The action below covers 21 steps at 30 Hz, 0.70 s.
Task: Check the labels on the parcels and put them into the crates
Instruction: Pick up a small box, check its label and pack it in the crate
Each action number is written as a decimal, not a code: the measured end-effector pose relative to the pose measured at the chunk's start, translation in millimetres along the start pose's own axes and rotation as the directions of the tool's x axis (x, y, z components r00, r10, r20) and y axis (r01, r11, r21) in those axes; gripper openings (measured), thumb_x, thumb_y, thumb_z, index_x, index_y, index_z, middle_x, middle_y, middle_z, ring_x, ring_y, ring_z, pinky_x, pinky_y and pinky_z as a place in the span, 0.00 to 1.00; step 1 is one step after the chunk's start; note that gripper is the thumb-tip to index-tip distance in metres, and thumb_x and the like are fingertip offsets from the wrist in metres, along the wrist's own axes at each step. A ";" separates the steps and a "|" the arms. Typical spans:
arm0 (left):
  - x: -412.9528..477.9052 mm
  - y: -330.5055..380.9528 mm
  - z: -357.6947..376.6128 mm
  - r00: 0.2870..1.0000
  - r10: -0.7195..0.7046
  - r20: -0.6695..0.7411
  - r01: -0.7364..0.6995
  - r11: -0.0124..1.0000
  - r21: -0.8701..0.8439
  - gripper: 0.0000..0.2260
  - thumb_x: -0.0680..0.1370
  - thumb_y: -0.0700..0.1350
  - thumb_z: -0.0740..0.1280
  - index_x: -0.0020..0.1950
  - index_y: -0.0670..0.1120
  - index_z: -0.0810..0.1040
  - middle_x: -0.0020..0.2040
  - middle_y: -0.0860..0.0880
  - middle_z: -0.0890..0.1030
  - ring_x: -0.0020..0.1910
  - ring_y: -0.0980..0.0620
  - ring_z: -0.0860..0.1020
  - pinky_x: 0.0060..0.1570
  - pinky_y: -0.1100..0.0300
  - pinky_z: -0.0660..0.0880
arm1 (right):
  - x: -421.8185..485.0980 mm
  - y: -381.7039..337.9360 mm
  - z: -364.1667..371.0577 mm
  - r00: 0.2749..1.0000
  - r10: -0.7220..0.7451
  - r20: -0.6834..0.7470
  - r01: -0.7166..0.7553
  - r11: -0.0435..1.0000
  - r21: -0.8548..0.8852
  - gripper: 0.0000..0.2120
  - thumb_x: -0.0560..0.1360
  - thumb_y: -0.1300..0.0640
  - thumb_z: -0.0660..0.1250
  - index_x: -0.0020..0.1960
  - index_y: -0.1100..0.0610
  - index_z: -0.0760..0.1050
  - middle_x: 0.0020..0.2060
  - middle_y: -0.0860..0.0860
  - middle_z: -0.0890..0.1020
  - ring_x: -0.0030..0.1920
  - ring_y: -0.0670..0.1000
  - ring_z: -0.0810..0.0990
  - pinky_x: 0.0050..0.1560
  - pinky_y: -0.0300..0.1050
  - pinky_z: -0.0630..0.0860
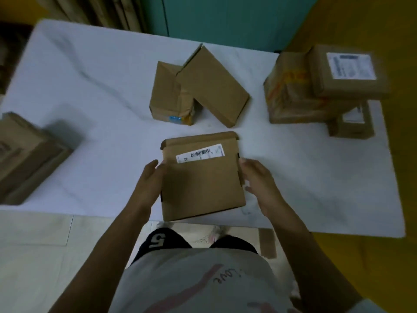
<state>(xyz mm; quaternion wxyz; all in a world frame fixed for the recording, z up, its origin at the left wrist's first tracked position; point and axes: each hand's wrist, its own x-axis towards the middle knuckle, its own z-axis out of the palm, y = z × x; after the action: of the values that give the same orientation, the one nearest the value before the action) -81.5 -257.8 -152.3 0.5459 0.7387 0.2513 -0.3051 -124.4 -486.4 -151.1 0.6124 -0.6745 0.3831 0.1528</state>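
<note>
Sorting shift, label-check stage: a white-covered counter (pixel 90 91) fills the view w/ parcels waiting on it; at right, a stack of three boxes (pixel 291 96), the top one w/ a white label face-up; at far left, blurred brown cartons (pixel 29 154) at the counter's edge, poss. parcels, poss. crates, can't tell which; centre-back, two plain boxes (pixel 209 86) touching, one leaning on the other; nearest the person, the parcel (pixel 203 184), flat and square, label side up, its near edge overhanging the counter's front; the left grip (pixel 151 179) clasps its left edge, thumb on the top face, fingers beneath not visible; the right grip (pixel 257 179) is loosely spread beside the right edge, a fingertip touching near the upper corner, a sliver of counter showing between palm and cardboard, so it holds nothing firmly; smallest, the barcode label (pixel 199 153), a white strip across the parcel's upper part, text too blurred to read. Progress, judging by the layout: early; this parcel is at the check step, not yet binned; approx. five more boxes sit on the counter; no crate clearly in view, so nothing can be counted as done.
</note>
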 end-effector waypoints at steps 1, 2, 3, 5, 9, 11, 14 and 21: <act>-5.1 -2.9 7.5 0.999 -0.001 -0.032 0.001 1.000 -0.014 0.26 0.80 0.60 0.57 0.75 0.54 0.58 0.76 0.49 0.61 0.73 0.44 0.63 0.69 0.43 0.63 | 2.0 1.1 -3.3 0.998 0.008 0.062 -0.005 0.999 -0.044 0.11 0.77 0.44 0.63 0.55 0.47 0.77 0.53 0.47 0.81 0.52 0.44 0.80 0.52 0.46 0.77; -9.7 -5.1 14.5 0.998 0.006 -0.069 -0.008 1.000 -0.029 0.25 0.80 0.59 0.57 0.75 0.55 0.58 0.76 0.49 0.61 0.73 0.44 0.63 0.68 0.44 0.63 | 4.0 1.4 -7.2 0.994 0.013 0.107 -0.004 0.997 -0.081 0.16 0.76 0.44 0.65 0.61 0.49 0.76 0.57 0.49 0.80 0.56 0.48 0.79 0.57 0.50 0.77; -14.8 -6.2 20.6 0.993 0.019 -0.113 -0.024 0.999 -0.043 0.24 0.80 0.58 0.58 0.75 0.56 0.58 0.76 0.50 0.61 0.73 0.44 0.62 0.68 0.44 0.63 | 5.6 1.2 -12.0 0.991 0.010 0.134 0.004 0.995 -0.105 0.19 0.76 0.44 0.66 0.63 0.50 0.75 0.59 0.50 0.79 0.58 0.50 0.78 0.61 0.52 0.76; -27.6 -5.9 29.2 0.974 0.064 -0.217 -0.084 0.993 -0.082 0.24 0.80 0.58 0.59 0.75 0.57 0.59 0.76 0.52 0.61 0.73 0.46 0.62 0.67 0.45 0.63 | 5.2 -1.7 -23.0 0.985 -0.030 0.169 0.042 0.997 -0.068 0.16 0.75 0.46 0.68 0.62 0.49 0.76 0.60 0.49 0.79 0.58 0.48 0.78 0.58 0.48 0.77; -45.2 7.9 38.2 0.935 0.098 -0.340 -0.193 0.947 -0.257 0.24 0.79 0.57 0.61 0.74 0.55 0.61 0.74 0.51 0.64 0.71 0.47 0.66 0.68 0.43 0.65 | 3.2 -16.8 -45.1 0.977 -0.160 0.143 0.141 0.981 0.132 0.14 0.76 0.49 0.68 0.61 0.45 0.76 0.58 0.46 0.80 0.58 0.45 0.78 0.54 0.43 0.76; -49.6 17.3 40.8 0.944 0.081 -0.321 -0.197 0.917 -0.347 0.23 0.79 0.57 0.61 0.72 0.53 0.64 0.73 0.50 0.67 0.70 0.48 0.67 0.68 0.43 0.66 | 1.2 -24.4 -53.3 0.971 -0.203 0.129 0.177 0.966 0.186 0.12 0.76 0.48 0.67 0.59 0.42 0.76 0.60 0.45 0.79 0.59 0.45 0.77 0.57 0.47 0.76; -55.2 30.6 40.5 0.946 0.085 -0.312 -0.224 0.867 -0.444 0.19 0.79 0.55 0.62 0.69 0.50 0.69 0.68 0.50 0.72 0.66 0.49 0.71 0.65 0.44 0.69 | -6.1 -32.4 -58.8 0.957 -0.280 0.081 0.243 0.919 0.309 0.08 0.78 0.49 0.64 0.54 0.48 0.79 0.56 0.46 0.81 0.58 0.44 0.78 0.55 0.47 0.79; -54.3 46.0 36.2 0.947 0.088 -0.308 -0.262 0.767 -0.586 0.16 0.77 0.41 0.67 0.65 0.44 0.73 0.53 0.47 0.81 0.46 0.55 0.82 0.42 0.61 0.78 | -19.4 -47.3 -53.5 0.875 -0.444 -0.194 0.484 0.811 0.329 0.05 0.74 0.63 0.70 0.42 0.56 0.76 0.43 0.54 0.82 0.49 0.51 0.81 0.50 0.48 0.77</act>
<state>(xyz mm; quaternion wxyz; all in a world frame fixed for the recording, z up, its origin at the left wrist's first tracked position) -92.8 -307.4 -90.8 0.7460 0.5722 0.3366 -0.0525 -118.0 -532.5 -93.5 0.7244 -0.6282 0.2609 -0.1123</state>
